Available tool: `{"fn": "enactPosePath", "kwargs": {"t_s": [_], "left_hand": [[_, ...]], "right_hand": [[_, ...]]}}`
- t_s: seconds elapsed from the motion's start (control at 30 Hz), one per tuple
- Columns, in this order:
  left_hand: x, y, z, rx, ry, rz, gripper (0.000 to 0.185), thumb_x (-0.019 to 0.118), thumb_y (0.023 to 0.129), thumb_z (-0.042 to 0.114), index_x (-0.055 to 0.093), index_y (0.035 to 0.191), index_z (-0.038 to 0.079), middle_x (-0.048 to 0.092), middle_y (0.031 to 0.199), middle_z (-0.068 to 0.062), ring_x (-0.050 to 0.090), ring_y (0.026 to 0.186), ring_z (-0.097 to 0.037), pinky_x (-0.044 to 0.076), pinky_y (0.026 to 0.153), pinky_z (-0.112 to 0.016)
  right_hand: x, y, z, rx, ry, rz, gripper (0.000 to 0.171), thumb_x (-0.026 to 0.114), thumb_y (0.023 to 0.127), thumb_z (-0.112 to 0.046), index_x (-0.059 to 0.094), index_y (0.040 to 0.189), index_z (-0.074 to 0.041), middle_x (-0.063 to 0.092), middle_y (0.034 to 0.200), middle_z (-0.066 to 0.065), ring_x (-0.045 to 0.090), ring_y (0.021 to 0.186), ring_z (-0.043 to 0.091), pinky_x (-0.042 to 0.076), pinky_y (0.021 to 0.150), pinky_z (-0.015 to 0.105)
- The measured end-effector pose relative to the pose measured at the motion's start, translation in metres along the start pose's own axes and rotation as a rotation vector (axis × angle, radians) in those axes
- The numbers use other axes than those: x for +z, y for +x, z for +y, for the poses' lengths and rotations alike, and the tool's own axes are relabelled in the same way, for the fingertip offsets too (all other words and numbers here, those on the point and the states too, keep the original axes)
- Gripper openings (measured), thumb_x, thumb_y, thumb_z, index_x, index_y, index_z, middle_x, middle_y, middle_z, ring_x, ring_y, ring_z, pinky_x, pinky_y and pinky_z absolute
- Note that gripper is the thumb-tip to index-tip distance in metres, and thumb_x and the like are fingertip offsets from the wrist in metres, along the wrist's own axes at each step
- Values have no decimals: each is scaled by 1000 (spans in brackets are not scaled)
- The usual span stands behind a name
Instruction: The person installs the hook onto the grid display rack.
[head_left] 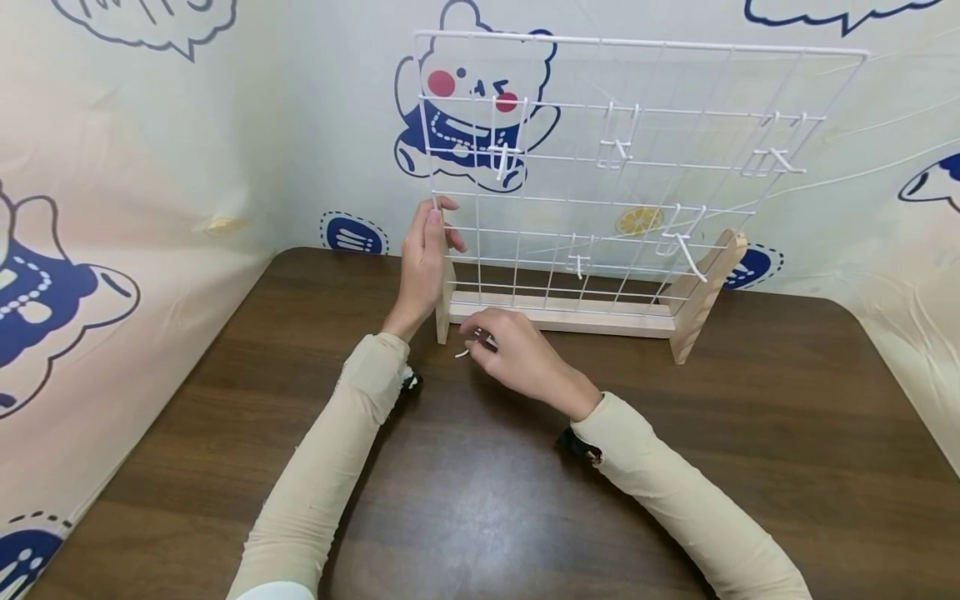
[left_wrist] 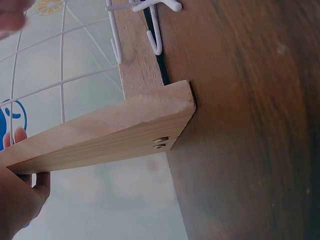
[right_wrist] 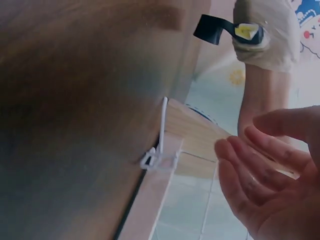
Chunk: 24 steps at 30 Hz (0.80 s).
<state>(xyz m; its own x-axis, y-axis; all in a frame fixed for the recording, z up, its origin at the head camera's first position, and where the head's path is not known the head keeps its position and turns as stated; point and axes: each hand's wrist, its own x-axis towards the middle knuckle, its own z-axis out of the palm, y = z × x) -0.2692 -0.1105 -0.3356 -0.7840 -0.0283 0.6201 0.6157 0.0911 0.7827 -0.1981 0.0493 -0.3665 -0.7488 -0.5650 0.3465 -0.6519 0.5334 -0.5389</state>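
Hands at the wire grid rack

Left hand point(head_left: 425, 254) grips the wire grid rack point(head_left: 630, 167) at its left edge; right hand point(head_left: 517, 354), fingers loosely spread and empty, hovers over a white hook point(right_wrist: 160, 145) lying before its wooden base point(head_left: 562, 317).

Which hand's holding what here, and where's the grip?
Left hand grips the white wire grid at its left edge wire, low down. Right hand holds nothing; a loose white hook lies on the table by its fingertips.
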Motion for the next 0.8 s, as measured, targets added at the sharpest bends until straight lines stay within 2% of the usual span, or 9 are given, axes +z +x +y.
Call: {"fn": "enactPosePath", "kwargs": {"t_s": [0.1,0.23,0.37,0.47,0.7,0.8], "left_hand": [[1,-1,0,-5,-10,0,34,30,110,17,51,121,-7,55,79,-37,56,77,-49,44,80,-46],[1,-2,1,-4,-9,0,33,30,110,17,51,121,-7,54,78,-37,56,77,-49,44,79,-43],[1,-2,2,-6,-8,3,33,30,110,16,51,121,-7,54,79,-37,56,77,-48,43,81,-47],[1,-2,2,-11,-14,2,33,30,110,16,51,121,-8,54,80,-38,56,77,-49,43,82,-49],[1,0,1,-17,-17,-3,34,30,110,17,51,122,-7,54,82,-38,55,79,-50,42,82,-52],[0,0,1,-21,-15,0,33,30,110,18,51,122,-5,54,81,-38,55,79,-49,43,81,-46]], "right_hand": [[6,-1,1,24,2,-78,22,65,90,-4,71,111,-3,72,106,7,66,80,11,52,74,27],[11,-5,3,26,-27,-177,29,66,93,-8,66,121,-2,68,117,10,66,84,14,52,78,31],[14,-7,5,41,-60,-259,35,64,95,-11,61,129,-1,62,126,12,63,104,23,50,89,36],[14,-7,7,64,-77,-292,37,61,95,-7,59,131,0,59,130,13,59,116,24,48,96,37],[14,-6,12,47,-124,-318,40,57,87,9,61,127,2,63,117,15,61,107,25,51,88,36],[16,-7,15,14,-182,-315,40,56,82,14,64,120,2,63,108,14,60,99,25,52,82,35]]}}
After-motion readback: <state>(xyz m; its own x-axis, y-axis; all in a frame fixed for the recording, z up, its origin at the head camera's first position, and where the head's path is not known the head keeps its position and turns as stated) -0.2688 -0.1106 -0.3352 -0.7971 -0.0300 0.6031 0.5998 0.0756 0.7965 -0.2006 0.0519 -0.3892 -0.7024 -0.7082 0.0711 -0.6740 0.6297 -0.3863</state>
